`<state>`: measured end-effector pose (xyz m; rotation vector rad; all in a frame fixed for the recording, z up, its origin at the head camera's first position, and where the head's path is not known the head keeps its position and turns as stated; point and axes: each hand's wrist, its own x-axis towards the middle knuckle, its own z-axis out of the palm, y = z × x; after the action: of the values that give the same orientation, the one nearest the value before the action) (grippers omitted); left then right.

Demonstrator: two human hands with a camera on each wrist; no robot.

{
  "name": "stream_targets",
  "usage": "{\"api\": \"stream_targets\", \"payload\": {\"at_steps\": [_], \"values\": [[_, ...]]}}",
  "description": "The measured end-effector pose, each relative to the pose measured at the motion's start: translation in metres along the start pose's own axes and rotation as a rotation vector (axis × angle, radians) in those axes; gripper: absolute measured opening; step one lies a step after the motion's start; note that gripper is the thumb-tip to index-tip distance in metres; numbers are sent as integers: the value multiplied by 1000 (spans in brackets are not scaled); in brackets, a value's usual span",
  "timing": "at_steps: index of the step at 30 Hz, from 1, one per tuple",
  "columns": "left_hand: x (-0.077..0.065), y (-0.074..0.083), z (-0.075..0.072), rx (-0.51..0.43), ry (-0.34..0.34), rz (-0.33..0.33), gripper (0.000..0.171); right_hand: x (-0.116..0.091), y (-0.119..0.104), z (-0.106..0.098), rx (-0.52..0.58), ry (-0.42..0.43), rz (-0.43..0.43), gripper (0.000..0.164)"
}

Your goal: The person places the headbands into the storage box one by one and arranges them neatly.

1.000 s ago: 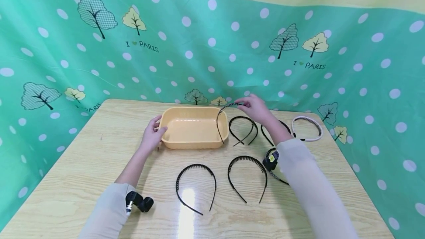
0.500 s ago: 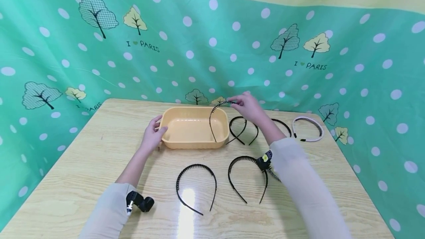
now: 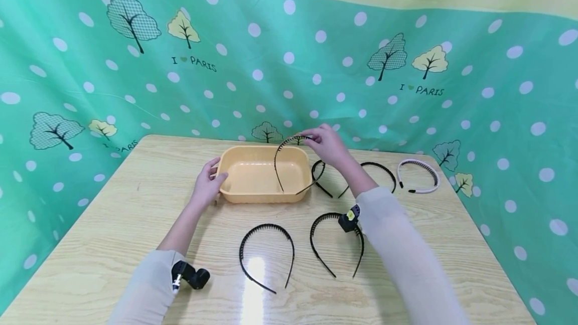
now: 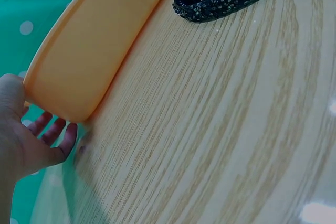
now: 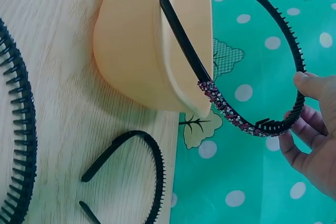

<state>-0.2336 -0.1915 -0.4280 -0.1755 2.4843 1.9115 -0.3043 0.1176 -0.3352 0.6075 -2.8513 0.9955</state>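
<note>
My left hand [image 3: 207, 183] grips the left end of a pale orange plastic basin [image 3: 259, 197], thumb over the rim and fingers outside, as the left wrist view shows. Above the basin's right side, my right hand [image 3: 328, 147] pinches a thin black toothed headband [image 3: 276, 162] near the top of its arch. Its two ends hang down, one over the basin's interior and the other by the right rim. In the right wrist view, small pink and silver stones [image 5: 226, 109] cover part of this headband. No headband is visible lying inside the basin.
Black headbands lie on the wooden table [image 3: 135, 204]: one front left [image 3: 268, 225], one front middle [image 3: 311, 237], one just right of the basin [image 3: 318, 185], one farther right [image 3: 384, 167]. A white headband [image 3: 434, 174] lies far right. Green dotted cloth [image 3: 289, 84] hangs behind.
My right hand has moved left with the headband, from beside the basin's right edge to over its right part. The left hand and the basin have stayed put.
</note>
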Motion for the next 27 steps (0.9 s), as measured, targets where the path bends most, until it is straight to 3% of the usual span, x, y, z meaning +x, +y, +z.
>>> {"api": "stream_targets", "payload": {"at_steps": [8, 27], "values": [[17, -26, -1, 6, 11, 14, 58, 3, -4, 3, 2, 32, -15, 29], [20, -30, -1, 12, 26, 10, 56, 7, -10, 30, 9, 38, -17, 28]]}}
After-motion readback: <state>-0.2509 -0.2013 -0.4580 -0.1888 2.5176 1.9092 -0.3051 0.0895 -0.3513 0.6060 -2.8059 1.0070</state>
